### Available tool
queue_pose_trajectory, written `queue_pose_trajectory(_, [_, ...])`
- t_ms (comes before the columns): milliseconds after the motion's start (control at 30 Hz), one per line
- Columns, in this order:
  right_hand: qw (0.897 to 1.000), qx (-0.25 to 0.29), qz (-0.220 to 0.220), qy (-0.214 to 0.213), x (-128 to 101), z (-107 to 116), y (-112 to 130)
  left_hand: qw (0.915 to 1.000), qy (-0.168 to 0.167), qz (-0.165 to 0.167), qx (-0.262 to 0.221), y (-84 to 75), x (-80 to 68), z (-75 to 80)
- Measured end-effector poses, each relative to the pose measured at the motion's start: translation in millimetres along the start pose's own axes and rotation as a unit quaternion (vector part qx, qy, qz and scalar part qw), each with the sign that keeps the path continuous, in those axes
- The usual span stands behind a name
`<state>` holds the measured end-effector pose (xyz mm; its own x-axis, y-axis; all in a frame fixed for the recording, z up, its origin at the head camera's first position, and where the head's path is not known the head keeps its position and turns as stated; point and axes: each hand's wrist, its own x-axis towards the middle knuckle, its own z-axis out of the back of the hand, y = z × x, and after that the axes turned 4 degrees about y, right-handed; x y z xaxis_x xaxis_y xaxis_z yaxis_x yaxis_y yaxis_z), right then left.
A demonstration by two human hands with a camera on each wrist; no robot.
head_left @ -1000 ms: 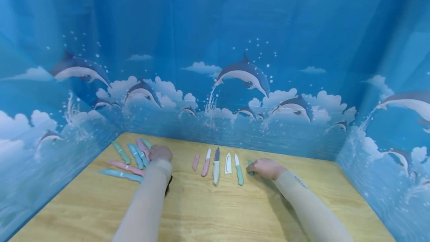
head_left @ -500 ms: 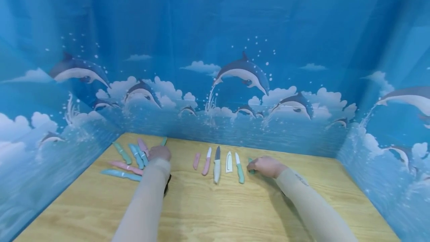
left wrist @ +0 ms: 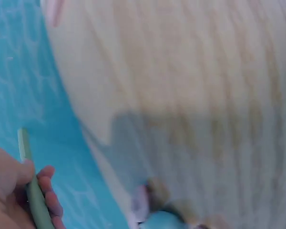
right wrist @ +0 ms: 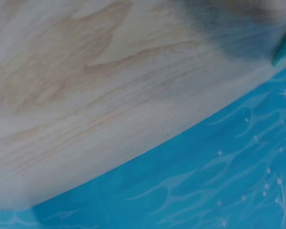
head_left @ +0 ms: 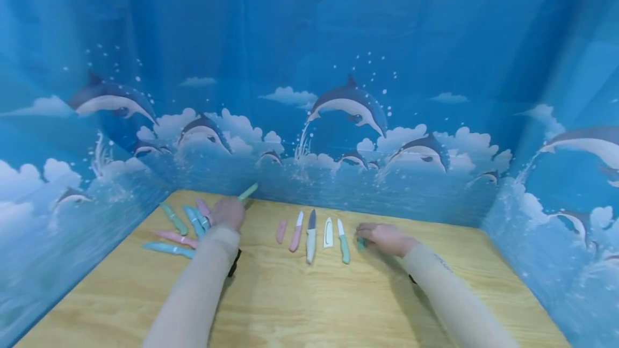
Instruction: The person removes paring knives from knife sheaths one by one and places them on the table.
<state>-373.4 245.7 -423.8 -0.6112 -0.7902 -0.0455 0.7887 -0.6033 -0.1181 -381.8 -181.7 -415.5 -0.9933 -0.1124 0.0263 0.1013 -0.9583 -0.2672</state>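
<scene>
My left hand [head_left: 228, 214] grips a green sheathed knife [head_left: 248, 191], its end raised toward the back wall. In the left wrist view, thumb and fingers wrap the green knife [left wrist: 37, 202]. My right hand [head_left: 385, 238] lies over a small green sheath [head_left: 361, 243] on the table, fingers fairly straight. The right wrist view catches only that green sheath [right wrist: 285, 47] at its edge. Left of it lie a green knife [head_left: 344, 243], a white sheath [head_left: 329, 233], a white-handled knife [head_left: 311, 240], a pink knife [head_left: 296, 233] and a pink sheath [head_left: 281, 232].
Beside my left hand, several knives lie in a loose group on the wooden table [head_left: 290, 299]: a green one [head_left: 174, 219], a pink one [head_left: 175, 238], a blue one [head_left: 167, 249] and others overlapping. A blue dolphin-print curtain [head_left: 309, 122] stands along the table's back and sides.
My left hand has lifted the green knife away from the group, and its end now points up to the right. My right hand's fingers have straightened over the green sheath.
</scene>
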Motion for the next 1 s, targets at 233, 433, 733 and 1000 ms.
queue_pose_trajectory(233, [0.994,0.057,-0.093,-0.004,-12.1,18.3,9.5,0.9968,-0.038,-0.071,-0.001,-29.3,-14.5,11.8])
queue_pose_trajectory(433, [0.99,0.057,-0.119,-0.041,-14.2,26.8,29.9,0.9854,-0.088,-0.143,0.029,-65.2,-37.3,5.5])
queue_pose_trajectory(733, [0.992,0.014,-0.099,-0.073,-7.0,26.0,62.6,0.9649,-0.087,-0.245,0.037,-110.6,-81.3,-12.7])
queue_pose_trajectory(1000, [0.99,0.041,-0.106,-0.083,-5.4,30.7,82.0,0.9642,-0.042,-0.26,0.033,-144.7,-112.1,-22.4])
